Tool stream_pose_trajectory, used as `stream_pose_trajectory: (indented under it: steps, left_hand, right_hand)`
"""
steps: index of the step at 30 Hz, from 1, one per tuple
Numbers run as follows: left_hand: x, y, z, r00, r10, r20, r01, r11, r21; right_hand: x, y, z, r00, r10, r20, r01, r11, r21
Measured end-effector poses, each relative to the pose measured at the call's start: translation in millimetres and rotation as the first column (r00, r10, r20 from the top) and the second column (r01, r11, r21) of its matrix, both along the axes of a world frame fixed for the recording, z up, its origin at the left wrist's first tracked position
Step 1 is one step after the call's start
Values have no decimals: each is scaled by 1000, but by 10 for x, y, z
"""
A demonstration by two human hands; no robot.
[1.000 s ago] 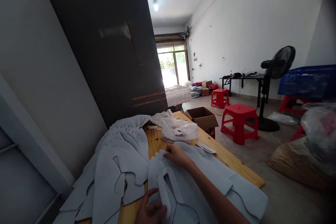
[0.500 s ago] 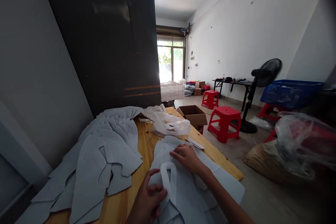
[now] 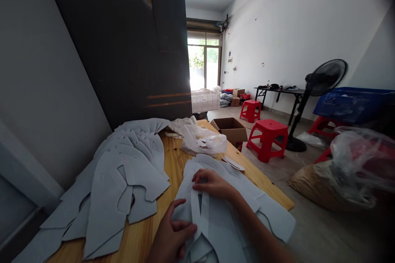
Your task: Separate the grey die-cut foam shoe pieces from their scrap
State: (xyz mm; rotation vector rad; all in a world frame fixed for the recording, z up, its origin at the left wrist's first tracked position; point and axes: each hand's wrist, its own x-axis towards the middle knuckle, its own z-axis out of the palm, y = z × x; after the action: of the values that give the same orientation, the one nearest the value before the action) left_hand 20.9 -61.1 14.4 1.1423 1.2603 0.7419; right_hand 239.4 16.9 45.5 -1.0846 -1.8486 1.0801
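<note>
Left hand (image 3: 171, 232) spreads its fingers and right hand (image 3: 212, 184) presses its fingers together on one gray felt stack (image 3: 222, 222); a second stack (image 3: 123, 181) lies at 9 o'clock on the desk (image 3: 173, 164).

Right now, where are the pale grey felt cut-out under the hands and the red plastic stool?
Pale grey felt cut-out (image 3: 224, 230), head view, on its middle.
Red plastic stool (image 3: 267, 125), head view, on its seat.
</note>
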Motion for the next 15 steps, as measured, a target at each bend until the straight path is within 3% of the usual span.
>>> stream_pose_trajectory:
  steps: [3,7,11,15]
  left_hand:
    - [-27,-9,13,996,78,-40,-77,997,19]
    - [-62,-26,-4,990,109,-91,-108,994,9]
    - [-27,-51,45,987,101,-125,-101,995,0]
    - [18,-72,69,986,99,-133,-101,995,-6]
  right_hand:
    - [-25,-19,-79,998,-68,-14,68,997,37]
    - [-74,-46,-125,982,-123,142,108,988,110]
    - [-92,-30,-130,981,-101,165,77,986,146]
    - [-130,39,-104,977,-42,208,26,996,81]
